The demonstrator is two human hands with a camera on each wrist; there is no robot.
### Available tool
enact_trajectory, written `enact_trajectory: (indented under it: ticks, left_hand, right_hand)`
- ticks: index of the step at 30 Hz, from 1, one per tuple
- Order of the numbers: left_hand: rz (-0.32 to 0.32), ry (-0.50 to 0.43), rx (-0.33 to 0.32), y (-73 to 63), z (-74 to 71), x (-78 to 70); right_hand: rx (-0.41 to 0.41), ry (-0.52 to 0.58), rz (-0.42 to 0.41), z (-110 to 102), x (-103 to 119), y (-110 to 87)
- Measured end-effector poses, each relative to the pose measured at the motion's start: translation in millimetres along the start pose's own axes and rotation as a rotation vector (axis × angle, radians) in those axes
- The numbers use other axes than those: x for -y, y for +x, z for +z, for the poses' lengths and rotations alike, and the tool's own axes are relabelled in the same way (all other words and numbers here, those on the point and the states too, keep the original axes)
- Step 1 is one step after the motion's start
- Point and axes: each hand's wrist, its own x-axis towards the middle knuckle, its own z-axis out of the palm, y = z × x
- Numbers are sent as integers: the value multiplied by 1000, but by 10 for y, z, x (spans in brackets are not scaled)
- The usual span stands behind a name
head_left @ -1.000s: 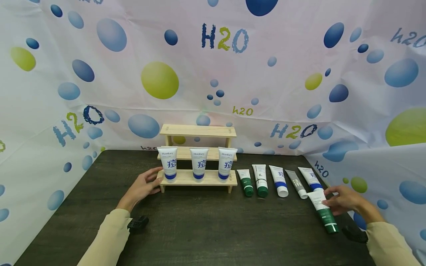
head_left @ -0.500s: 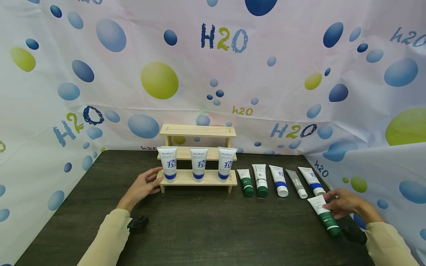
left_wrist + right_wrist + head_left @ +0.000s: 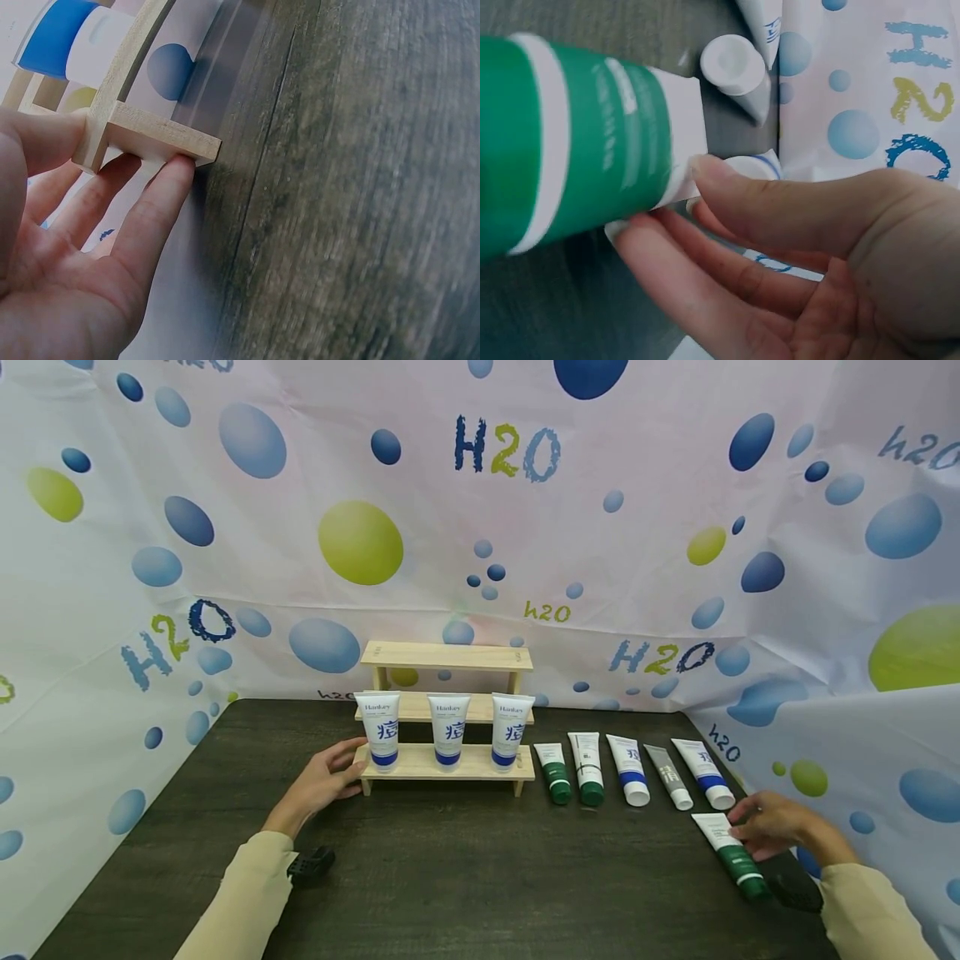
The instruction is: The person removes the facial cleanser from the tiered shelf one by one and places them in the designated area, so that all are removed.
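Observation:
At the left end of a small tiered wooden shelf (image 3: 447, 763), my left hand (image 3: 322, 783) holds the front plank, thumb on the plank end and fingertips against the leg (image 3: 161, 135). On this step three white squeeze tubes with blue bands (image 3: 448, 731) stand upright on their caps. My right hand (image 3: 772, 827) pinches a white and green squeeze tube (image 3: 738, 862) by its side at the table's right. In the right wrist view the thumb (image 3: 735, 195) lies on the tube's white part while fingers reach beneath it.
Several tubes lie in a row right of the shelf: a small green one (image 3: 555, 774), a larger green-capped one (image 3: 587, 768), two blue-banded ones (image 3: 627, 768) and a slim grey one (image 3: 667, 775). A printed curtain (image 3: 480, 527) encloses the back and sides of the dark table (image 3: 480, 877).
My right hand has drawn the green and white tube toward me, away from the blue-banded tube behind it. My left hand and the shelf have stayed put.

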Motion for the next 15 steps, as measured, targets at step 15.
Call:
enact_trajectory:
  ticks: [15]
  left_hand:
    - [22, -1, 16, -21, -19, -5]
  right_hand:
    - [-126, -81, -150, 7, 705, 26]
